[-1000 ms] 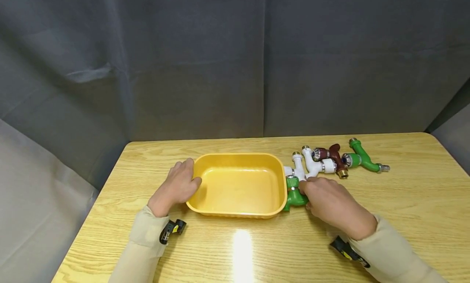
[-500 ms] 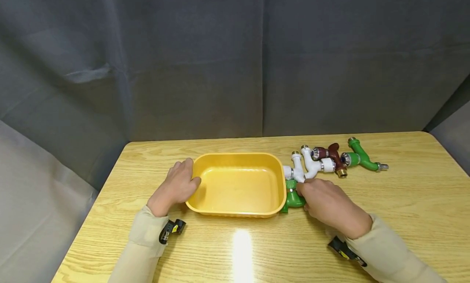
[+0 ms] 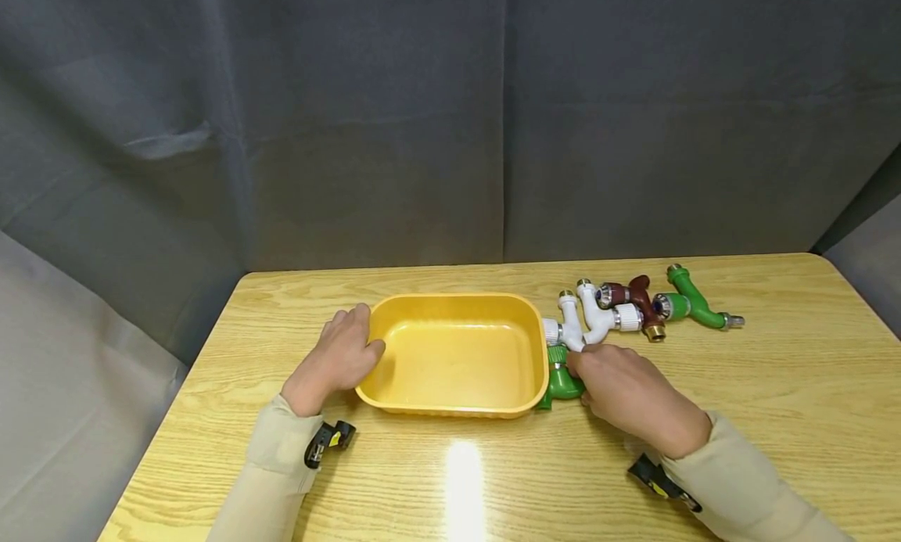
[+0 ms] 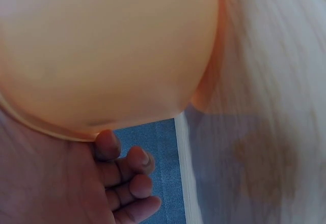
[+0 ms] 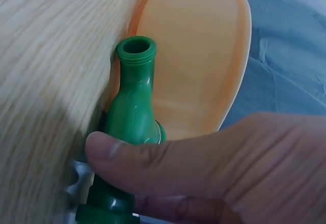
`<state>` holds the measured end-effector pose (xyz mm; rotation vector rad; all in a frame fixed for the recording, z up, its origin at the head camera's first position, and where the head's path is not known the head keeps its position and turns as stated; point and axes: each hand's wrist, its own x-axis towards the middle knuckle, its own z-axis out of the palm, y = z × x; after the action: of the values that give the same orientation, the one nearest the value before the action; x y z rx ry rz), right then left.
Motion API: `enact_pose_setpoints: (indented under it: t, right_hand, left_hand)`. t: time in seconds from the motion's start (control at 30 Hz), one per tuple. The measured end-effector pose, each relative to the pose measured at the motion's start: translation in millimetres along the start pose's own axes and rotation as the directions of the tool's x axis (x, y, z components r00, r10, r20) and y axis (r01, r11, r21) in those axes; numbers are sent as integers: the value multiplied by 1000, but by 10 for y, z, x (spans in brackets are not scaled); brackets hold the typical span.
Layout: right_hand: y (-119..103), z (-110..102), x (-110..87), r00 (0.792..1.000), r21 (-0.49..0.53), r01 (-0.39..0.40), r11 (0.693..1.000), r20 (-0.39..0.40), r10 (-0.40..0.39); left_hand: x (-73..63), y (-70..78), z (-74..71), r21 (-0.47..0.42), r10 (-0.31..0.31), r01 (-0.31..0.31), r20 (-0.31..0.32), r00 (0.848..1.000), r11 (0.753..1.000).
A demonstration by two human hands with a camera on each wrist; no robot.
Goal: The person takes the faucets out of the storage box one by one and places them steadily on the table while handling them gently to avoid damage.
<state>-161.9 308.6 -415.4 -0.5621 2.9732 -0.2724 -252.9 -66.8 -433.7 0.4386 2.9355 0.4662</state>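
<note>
A yellow plastic tub (image 3: 450, 410) sits on the table in the head view. My left hand (image 3: 334, 358) grips its left rim, the thumb over the inside; in the left wrist view the curled fingers (image 4: 133, 188) show beneath the tub wall. My right hand (image 3: 637, 389) holds a green tap (image 3: 565, 383) down at the tub's right side. In the right wrist view the thumb (image 5: 127, 163) lies across the green body, whose threaded open end points toward the tub. The palm hides part of the tap.
Right behind the held tap lie two white taps (image 3: 572, 327), beside the tub's right wall. Farther right come a dark red tap (image 3: 642, 296) and a second green tap (image 3: 697, 301). Grey cloth (image 3: 380, 127) hangs behind the table (image 3: 774, 393).
My right hand and the green tap have shifted slightly left, closer against the tub, mostly in the first half second. My left hand and the tub look unmoved.
</note>
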Motion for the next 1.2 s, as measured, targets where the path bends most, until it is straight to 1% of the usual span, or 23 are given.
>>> enact_pose_setpoints:
  t: [0.43, 0.57, 0.7, 0.83, 0.97, 1.07, 1.1, 1.2]
  right_hand:
    - [5, 31, 21, 1000, 18, 6, 1000, 7, -6]
    - [19, 40, 49, 1000, 21, 11, 1000, 21, -11]
    - [52, 58, 95, 999, 27, 14, 1000, 41, -15]
    - [95, 104, 107, 998, 50, 3, 999, 61, -6]
    - [177, 176, 121, 997, 74, -15, 997, 72, 9]
    - [265, 214, 144, 998, 84, -35, 996, 53, 30]
    - [294, 220, 148, 998, 92, -45, 995, 44, 41]
    - [363, 251, 133, 998, 120, -61, 991, 10, 61]
  left_hand:
    - [-47, -16, 25, 1, -17, 17, -7, 1000, 1000]
    - [-57, -46, 46, 1, -23, 23, -10, 1000, 1000]
    - [-37, -69, 74, -7, -31, 31, -8, 999, 1000]
    - [32, -57, 135, -16, -36, 35, -2, 999, 999]
    - [141, -36, 219, 6, -14, 14, 12, 1000, 1000]
    - [246, -24, 265, 40, 18, -18, 6, 1000, 999]
    - [280, -18, 274, 49, 22, -22, 3, 1000, 999]
    - [325, -22, 290, 101, 19, -19, 1, 1000, 995]
